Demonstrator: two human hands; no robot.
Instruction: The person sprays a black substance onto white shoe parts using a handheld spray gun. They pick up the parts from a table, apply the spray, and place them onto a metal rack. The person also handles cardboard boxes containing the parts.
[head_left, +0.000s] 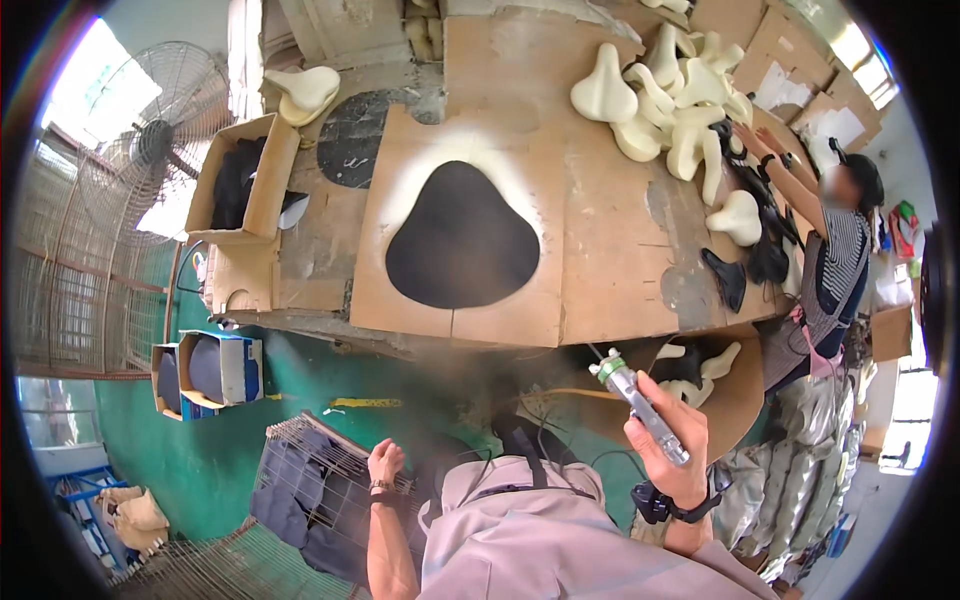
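Note:
My right hand (676, 440) is wrapped round a silver spray gun (638, 402) with a green ring near its front, held just off the table's near edge. My left hand (385, 463) hangs beside a wire rack (330, 440), fingers curled in and nothing visible in them. Ahead of me, a rounded triangular black sheet (460, 240) lies flat on a piece of cardboard (385, 290). Whitish residue surrounds its upper part on the cardboard. Dark fabric pieces (285, 490) lie in the wire rack.
Cream foam bicycle saddles (605, 90) are heaped at the far right, near a co-worker (840, 220) whose arms reach toward them. A cardboard box (275, 180) with dark pieces stands at the left, by a large fan (155, 140). Two smaller boxes (235, 370) sit below it.

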